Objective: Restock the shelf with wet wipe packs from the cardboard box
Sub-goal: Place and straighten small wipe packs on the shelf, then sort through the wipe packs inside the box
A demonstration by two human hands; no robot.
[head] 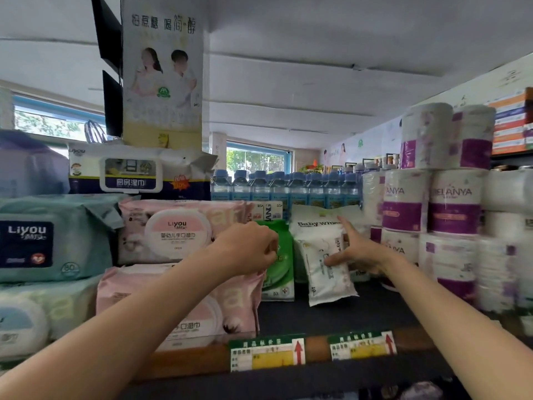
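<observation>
In the head view, the cardboard box is lying outside the frame, and both forearms are running out of the bottom edge. The left hand [253, 249] is curling its fingers in front of the green wipe pack [278, 269], covering the pack's upper left; whether those fingers are pinching the pack cannot be told. The right hand [357, 252] is spreading its fingers apart, the forefinger pointing up and left across a Baby Wipes bag [314, 223], the thumb pressing the side of the small white wipe pack [327, 272]. That pack is standing tilted on the dark shelf [331, 316], just beside the green one. Pink wipe packs [178, 232] are stacking at left, toilet roll packs [455, 203] at right, their print blurring.
</observation>
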